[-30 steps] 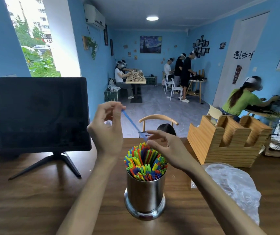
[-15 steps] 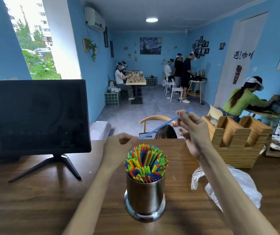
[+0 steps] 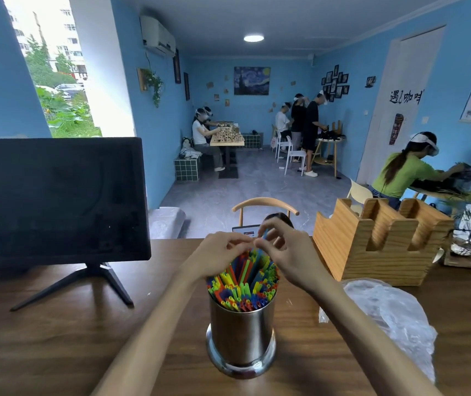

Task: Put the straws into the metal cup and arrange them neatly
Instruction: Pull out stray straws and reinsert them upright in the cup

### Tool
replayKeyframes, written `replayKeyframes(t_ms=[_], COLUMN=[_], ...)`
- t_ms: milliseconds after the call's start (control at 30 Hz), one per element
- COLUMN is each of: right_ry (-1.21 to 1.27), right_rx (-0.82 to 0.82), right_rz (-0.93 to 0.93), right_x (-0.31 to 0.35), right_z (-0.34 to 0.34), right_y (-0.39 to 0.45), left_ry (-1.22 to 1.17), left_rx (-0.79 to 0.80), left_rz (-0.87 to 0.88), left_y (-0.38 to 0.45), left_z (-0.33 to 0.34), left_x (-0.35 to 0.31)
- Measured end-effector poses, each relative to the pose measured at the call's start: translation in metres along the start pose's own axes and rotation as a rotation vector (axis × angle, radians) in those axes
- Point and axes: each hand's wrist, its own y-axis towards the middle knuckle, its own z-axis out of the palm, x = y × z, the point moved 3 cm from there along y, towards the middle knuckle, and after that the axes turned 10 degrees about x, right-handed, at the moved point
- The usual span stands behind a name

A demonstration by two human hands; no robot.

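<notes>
Both hands [image 3: 257, 252] now meet above cup [image 3: 241, 335]; wooden table [image 3: 57, 338].

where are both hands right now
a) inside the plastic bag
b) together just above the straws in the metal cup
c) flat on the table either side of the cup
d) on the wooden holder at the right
b: the left hand and right hand meet fingertip to fingertip over the coloured straws standing in the metal cup, apparently pinching a blue straw between them.
</notes>
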Motion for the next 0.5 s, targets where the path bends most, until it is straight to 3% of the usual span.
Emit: replayKeyframes(t_ms=[100,200,367,500], right_ry=[-0.109,-0.041,0.143,0.154], right_rx=[0.123,0.191,0.060,0.000], right_rz=[0.039,0.066,0.172,0.235], right_x=[-0.008,-0.014,-0.021,-0.024], right_z=[0.006,0.009,0.001,-0.005], right_y=[0.001,-0.001,0.001,0.003], left_ry=[0.067,0.095,-0.024,-0.126], left_rx=[0.060,0.011,-0.146,-0.261], left_rz=[0.032,0.036,0.035,0.117], left_y=[0.001,0.004,0.003,-0.007], left_z=[-0.003,-0.008,-0.016,-0.029], left_x=[-0.003,-0.003,-0.002,-0.017])
